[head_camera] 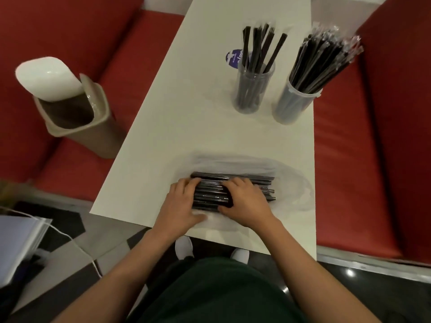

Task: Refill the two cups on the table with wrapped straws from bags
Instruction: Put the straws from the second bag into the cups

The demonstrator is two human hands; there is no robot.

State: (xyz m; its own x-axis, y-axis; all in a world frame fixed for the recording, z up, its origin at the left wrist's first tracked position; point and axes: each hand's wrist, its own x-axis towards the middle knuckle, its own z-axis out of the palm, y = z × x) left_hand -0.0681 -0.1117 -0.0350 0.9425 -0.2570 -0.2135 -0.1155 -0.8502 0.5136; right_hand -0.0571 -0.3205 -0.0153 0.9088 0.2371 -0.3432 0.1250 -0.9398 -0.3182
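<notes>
Two red bench seats [70, 31] are flanking the white table [186, 113] I am looking down on from the head camera. At the far left, a stack of white papers [18, 243] is lying near the floor with a thin white cable [70, 236] trailing beside it. Above that, a tan bin [77, 122] is standing on the left bench, its white swing lid [46, 78] tipped open.

On the near part of the table, the left hand [182, 203] is clasping the left end of a bundle of black wrapped straws [233, 183], with the fingers curled over the top and the thumb lying on the near side. The bundle is lying flat, lengthwise across the table. Right beside it, the right hand [247, 201] is wrapping around the middle of the same bundle, fingers bent over it and thumb tucked at the near edge. A clear plastic bag [291, 180] is spreading out around the bundle; I cannot tell whether the straws are inside it or on top of it.

Farther back, a round blue sticker [233, 57] is showing on the tabletop just behind a clear cup [254, 89], which is holding a loose handful of straws. Just to its right, well apart from the hands, a frosted cup [293, 103] is standing packed full, its straws leaning rightward.
</notes>
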